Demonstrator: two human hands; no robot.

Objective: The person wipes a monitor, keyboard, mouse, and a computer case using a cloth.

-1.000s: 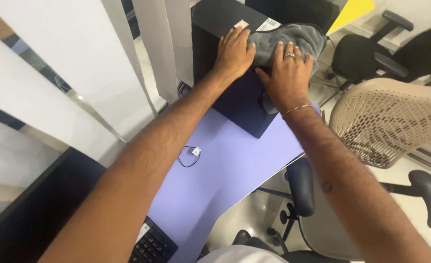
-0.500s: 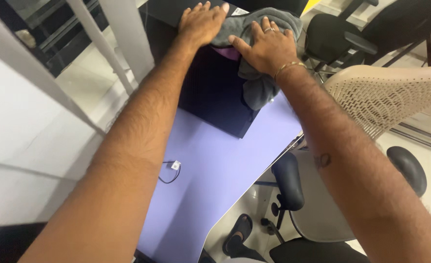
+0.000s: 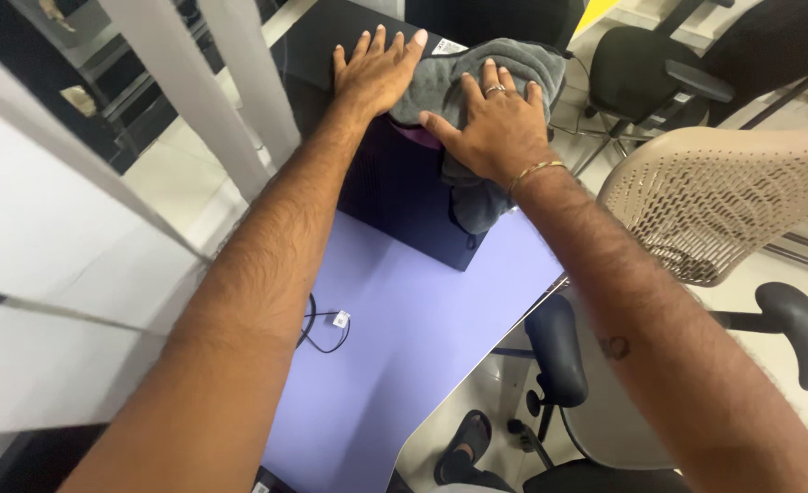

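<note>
A dark computer tower (image 3: 402, 194) stands upright on a lilac desk (image 3: 404, 338). My left hand (image 3: 376, 75) lies flat on the tower's top, fingers spread, holding nothing. My right hand (image 3: 488, 126) presses a grey cloth (image 3: 504, 64) against the tower's top right edge, palm down with fingers spread. Part of the cloth hangs down the tower's right side below my wrist. A ring and a thin bracelet are on my right hand.
A small black cable with a white connector (image 3: 326, 327) lies on the desk. A beige mesh chair (image 3: 723, 201) stands at the right, black office chairs (image 3: 646, 78) behind. White vertical frames (image 3: 239, 82) stand left. A sandalled foot (image 3: 463, 443) shows below.
The cloth and both hands stay on the tower's top; my right hand has slid a little toward me, and the view has shifted slightly.
</note>
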